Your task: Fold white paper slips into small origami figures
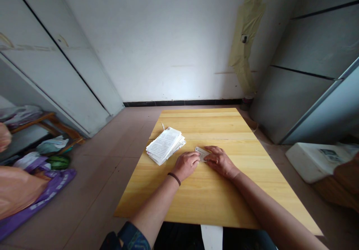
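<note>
A small piece of printed paper (201,153), perhaps folded, lies on the wooden table (224,190) between my two hands. My left hand (186,165) is closed at its left edge, with the fingers curled together against it. From the right, my right hand (221,161) grips the other side, its fingers bent over the paper. My fingers cover part of it. Left of my hands rests an uneven stack of printed sheets (165,144), with a thin strip of paper (163,126) beside its far edge.
White wardrobe doors (42,67) stand at the left, a grey cabinet (311,70) at the right. On the floor are a purple bag (47,194), a watermelon (58,162) and a white foam box (308,160). A white wall (168,40) rises behind the table.
</note>
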Tool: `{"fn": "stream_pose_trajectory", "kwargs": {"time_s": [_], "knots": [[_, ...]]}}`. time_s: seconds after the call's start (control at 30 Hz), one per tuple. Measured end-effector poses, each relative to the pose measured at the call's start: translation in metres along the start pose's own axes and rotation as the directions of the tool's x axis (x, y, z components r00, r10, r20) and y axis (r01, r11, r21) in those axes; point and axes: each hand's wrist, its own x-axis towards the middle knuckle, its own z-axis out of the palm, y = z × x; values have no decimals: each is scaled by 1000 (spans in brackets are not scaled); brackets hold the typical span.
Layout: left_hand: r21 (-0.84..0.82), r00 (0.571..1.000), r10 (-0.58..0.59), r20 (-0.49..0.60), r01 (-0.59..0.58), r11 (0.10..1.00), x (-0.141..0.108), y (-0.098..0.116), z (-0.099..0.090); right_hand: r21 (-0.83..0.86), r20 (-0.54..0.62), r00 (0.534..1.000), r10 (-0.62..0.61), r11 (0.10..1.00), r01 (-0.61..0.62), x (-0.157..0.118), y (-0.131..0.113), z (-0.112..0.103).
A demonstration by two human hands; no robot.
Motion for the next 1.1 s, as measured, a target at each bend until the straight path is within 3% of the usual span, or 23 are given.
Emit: {"fn": "stream_pose_trajectory", "kwargs": {"time_s": [0.4,0.57,0.8,1.1], "knots": [[-4,1000,-4,25,4,1000,-3,4,-5,-2,14,999,52,999,-52,4,-5,-2],[-16,1000,-6,29,6,1000,-3,6,-5,54,19,991,134,989,-135,7,-3,-2],[-22,999,33,5,-33,999,-6,3,-6,44,29,946,323,945,-324,15,-17,1],[-2,999,42,-19,-42,999,-8,0,-5,-6,78,899,432,902,-433,21,-32,-4]]}}
